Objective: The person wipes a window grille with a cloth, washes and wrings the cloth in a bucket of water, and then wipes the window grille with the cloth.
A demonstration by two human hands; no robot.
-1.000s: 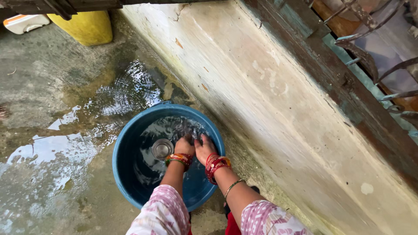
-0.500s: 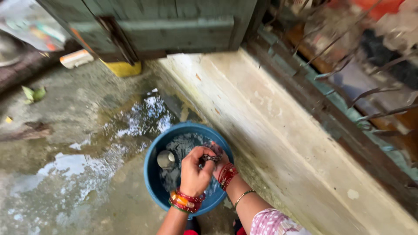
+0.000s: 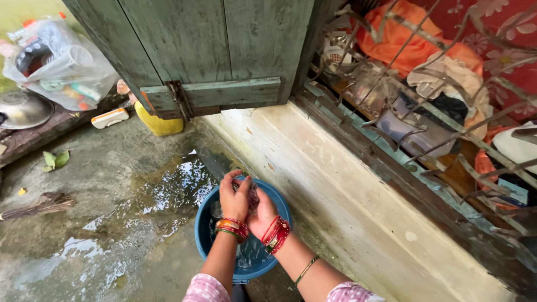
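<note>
I keep the left hand (image 3: pixel 234 197) and right hand (image 3: pixel 262 215) pressed together over the blue basin (image 3: pixel 274 204) on the wet floor (image 3: pixel 112 223) — both closed around a small dark item (image 3: pixel 251 194), too hidden to identify. Washing looks midway; water remains in the basin.

Wet concrete floor (image 3: pixel 112 184) with a puddle (image 3: pixel 173 193). Standing on it: blue tub (image 3: pixel 208 246), yellow container (image 3: pixel 159 124) by the door. Lying on it: broom (image 3: pixel 36 206), green leaves (image 3: pixel 55 160), white soap box (image 3: pixel 110 118)
</note>
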